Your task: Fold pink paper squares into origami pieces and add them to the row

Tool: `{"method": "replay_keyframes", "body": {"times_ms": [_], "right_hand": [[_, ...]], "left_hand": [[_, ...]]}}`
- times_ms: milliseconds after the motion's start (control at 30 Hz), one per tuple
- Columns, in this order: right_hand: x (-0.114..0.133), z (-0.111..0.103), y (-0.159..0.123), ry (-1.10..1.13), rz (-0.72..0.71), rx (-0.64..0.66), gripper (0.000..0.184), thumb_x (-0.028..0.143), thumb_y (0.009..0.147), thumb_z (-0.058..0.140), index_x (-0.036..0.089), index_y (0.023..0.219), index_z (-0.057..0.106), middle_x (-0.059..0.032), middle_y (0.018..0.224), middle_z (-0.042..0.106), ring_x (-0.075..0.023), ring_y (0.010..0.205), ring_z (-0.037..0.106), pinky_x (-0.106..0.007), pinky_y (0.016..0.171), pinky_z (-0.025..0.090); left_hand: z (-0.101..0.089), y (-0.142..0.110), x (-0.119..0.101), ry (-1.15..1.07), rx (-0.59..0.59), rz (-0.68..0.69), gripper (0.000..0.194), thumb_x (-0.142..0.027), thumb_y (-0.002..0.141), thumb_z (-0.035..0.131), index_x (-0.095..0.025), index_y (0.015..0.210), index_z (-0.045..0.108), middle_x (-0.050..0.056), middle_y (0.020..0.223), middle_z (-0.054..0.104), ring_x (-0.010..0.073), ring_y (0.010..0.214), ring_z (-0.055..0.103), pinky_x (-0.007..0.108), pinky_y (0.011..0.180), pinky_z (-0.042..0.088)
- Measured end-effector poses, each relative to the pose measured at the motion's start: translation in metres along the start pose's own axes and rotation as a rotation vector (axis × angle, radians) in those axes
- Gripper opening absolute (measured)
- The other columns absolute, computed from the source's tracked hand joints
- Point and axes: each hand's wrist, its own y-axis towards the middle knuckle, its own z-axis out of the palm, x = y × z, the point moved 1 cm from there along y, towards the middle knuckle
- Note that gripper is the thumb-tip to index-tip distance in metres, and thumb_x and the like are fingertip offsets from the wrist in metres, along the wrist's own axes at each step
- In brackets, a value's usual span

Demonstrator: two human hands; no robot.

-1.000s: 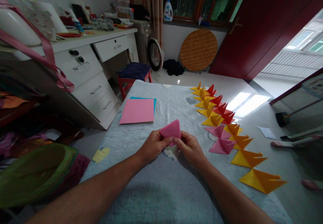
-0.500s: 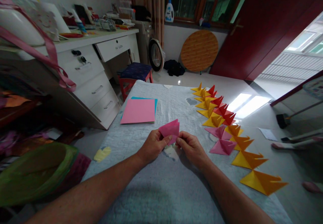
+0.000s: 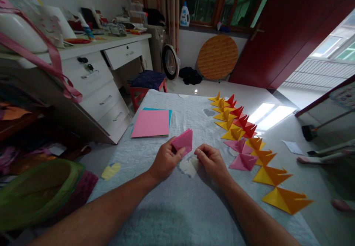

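Observation:
My left hand (image 3: 165,160) pinches a folded pink sheet of origami paper (image 3: 185,141) between thumb and fingers, above the cloth-covered table (image 3: 166,216). Layers of the paper stand slightly apart at its upper edge. Just right of it, apart from the paper, is my right hand (image 3: 212,162), its thumb and forefinger pressed together with nothing visible in them. A stack of square paper (image 3: 151,124), pink on top with blue showing behind, lies beyond my left hand. Folded paper cranes line the right side: yellow (image 3: 232,132), red (image 3: 249,128), pink (image 3: 243,161) and orange-yellow (image 3: 287,200).
At the left front stands a bin with a green liner (image 3: 41,190). A white desk (image 3: 91,76) with drawers runs along the left, a stool (image 3: 146,83) beside it. Behind are a washing machine with its door (image 3: 170,62) ajar and a round wooden board (image 3: 217,57).
My right hand has let go of the pink paper and moved a little to the right. The left hand has kept hold of the paper and turned it slightly, shifting it left.

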Motion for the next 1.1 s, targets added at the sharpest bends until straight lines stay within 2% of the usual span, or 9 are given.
{"method": "replay_keyframes", "body": {"times_ms": [100,200,400,533,633,700,767,867,1100], "right_hand": [[0.000,0.006,-0.003,0.097,-0.030,0.097,0.025,0.044,0.084,0.065,0.019,0.083,0.065,0.0007,0.071,0.059,-0.0118,0.061,0.051,-0.024,0.056,0.041],[-0.003,0.014,-0.004,0.274,-0.060,0.183,0.031,0.045,0.081,0.071,0.022,0.100,0.066,-0.0023,0.091,0.065,-0.0149,0.076,0.059,-0.026,0.066,0.048],[-0.010,0.013,-0.003,0.360,0.019,0.085,0.029,0.043,0.078,0.075,0.022,0.098,0.069,-0.0016,0.085,0.067,-0.0142,0.072,0.059,-0.026,0.065,0.046],[-0.009,0.006,-0.002,0.305,0.086,0.031,0.026,0.044,0.083,0.068,0.019,0.085,0.066,0.0001,0.068,0.062,-0.0116,0.056,0.052,-0.024,0.053,0.039],[-0.006,0.004,-0.001,0.153,0.014,0.041,0.023,0.040,0.081,0.067,0.018,0.076,0.063,0.0024,0.062,0.056,-0.0101,0.054,0.045,-0.023,0.051,0.036],[-0.002,0.005,-0.002,0.055,-0.044,0.083,0.019,0.036,0.081,0.066,0.018,0.075,0.063,0.0025,0.063,0.055,-0.0106,0.057,0.045,-0.023,0.053,0.036],[0.001,0.007,-0.003,-0.014,-0.067,0.121,0.016,0.033,0.082,0.064,0.018,0.075,0.063,0.0025,0.064,0.055,-0.0109,0.059,0.045,-0.023,0.055,0.036],[0.005,0.007,-0.003,-0.027,-0.062,0.105,0.017,0.033,0.081,0.064,0.018,0.074,0.060,0.0033,0.064,0.051,-0.0107,0.059,0.044,-0.023,0.054,0.035],[0.003,0.002,0.000,0.172,0.032,0.096,0.029,0.043,0.076,0.072,0.019,0.074,0.057,0.0031,0.064,0.051,-0.0099,0.057,0.045,-0.022,0.052,0.035]], "left_hand": [[-0.001,-0.003,-0.006,0.308,-0.050,0.199,0.005,-0.022,0.087,0.060,-0.018,0.089,0.058,-0.003,0.074,0.055,0.0122,0.065,0.051,0.024,0.063,0.042],[0.002,-0.007,-0.010,0.556,0.009,0.414,0.004,-0.015,0.085,0.057,-0.018,0.087,0.057,0.000,0.080,0.057,0.0152,0.071,0.054,0.027,0.067,0.044],[0.007,-0.010,-0.012,0.694,0.104,0.558,0.015,-0.020,0.086,0.061,-0.019,0.102,0.061,0.006,0.097,0.063,0.0230,0.092,0.057,0.038,0.085,0.046],[0.002,-0.009,-0.015,0.511,0.052,0.502,0.014,-0.024,0.087,0.065,-0.020,0.099,0.060,0.005,0.098,0.060,0.0215,0.094,0.055,0.036,0.086,0.046],[-0.002,-0.006,-0.014,0.377,-0.030,0.365,0.033,-0.032,0.084,0.070,-0.020,0.112,0.058,0.007,0.107,0.058,0.0214,0.096,0.055,0.035,0.085,0.046],[-0.004,-0.003,-0.010,0.303,0.018,0.240,0.036,-0.038,0.083,0.072,-0.020,0.113,0.061,0.006,0.104,0.060,0.0196,0.090,0.056,0.032,0.080,0.046],[-0.003,0.000,-0.007,0.222,0.124,0.125,0.023,-0.040,0.086,0.068,-0.018,0.095,0.067,0.002,0.088,0.061,0.0164,0.078,0.055,0.028,0.072,0.044],[-0.001,0.001,-0.004,0.107,0.216,0.014,0.030,-0.041,0.088,0.066,-0.016,0.072,0.064,-0.001,0.069,0.056,0.0130,0.066,0.050,0.025,0.064,0.040],[0.004,-0.003,-0.004,-0.070,0.275,-0.094,0.027,-0.041,0.083,0.070,-0.015,0.086,0.067,0.001,0.077,0.061,0.0125,0.069,0.053,0.023,0.063,0.040]]}}
